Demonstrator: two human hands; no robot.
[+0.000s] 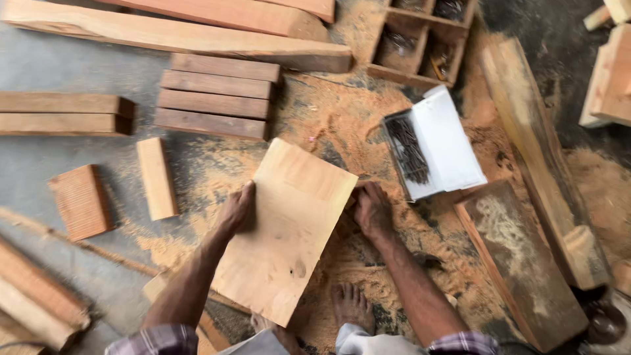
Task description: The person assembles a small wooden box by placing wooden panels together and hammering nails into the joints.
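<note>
Head view: left hand (pixel 238 209) and right hand (pixel 372 210) grip a smooth, pale rectangular board (pixel 284 230) by its side edges. Its long axis runs near-left to far-right over sawdust (pixel 342 118).

floor: grey concrete (pixel 39 59) | cover: sawdust (pixel 342 118) spread thick at centre and right | stock: long planks (pixel 177 33) along the top edge, four short boards (pixel 217 95) side by side | light: even, soft

1. We are counting four reddish wooden bars (pixel 217 96) stacked side by side.
2. We are seeing two bare hands, left hand (pixel 238 209) and right hand (pixel 373 212).
3. We are counting one white box of nails (pixel 434 146) and one pale wooden panel (pixel 286 227).
</note>
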